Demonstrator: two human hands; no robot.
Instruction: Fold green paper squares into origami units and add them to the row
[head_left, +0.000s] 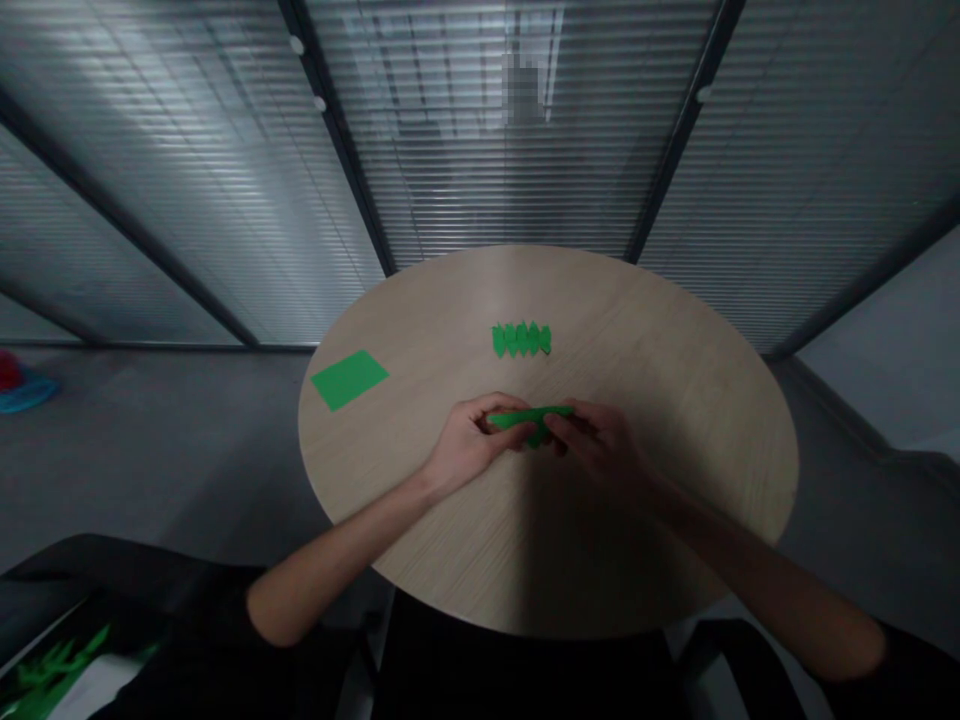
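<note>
Between my two hands is a folded piece of green paper [536, 416], held just above the middle of the round table. My left hand [480, 432] pinches its left end, thumb in front and fingers behind. At the right end, my right hand [592, 432] grips the same paper with thumb and fingertips. Part of the paper hangs down between the hands, and the fingers hide some of its folds. Beyond the hands lies a green paper piece with zigzag edges [521, 339]. A flat green sheet [350, 379] rests near the table's left edge.
The round wooden table [675, 380] stands by glass panels with blinds [510, 180]. Dark chair armrests flank me below. At lower left, green paper pieces [56, 665] lie beside a white item [101, 688]. A red and blue object [26, 392] is on the floor at far left.
</note>
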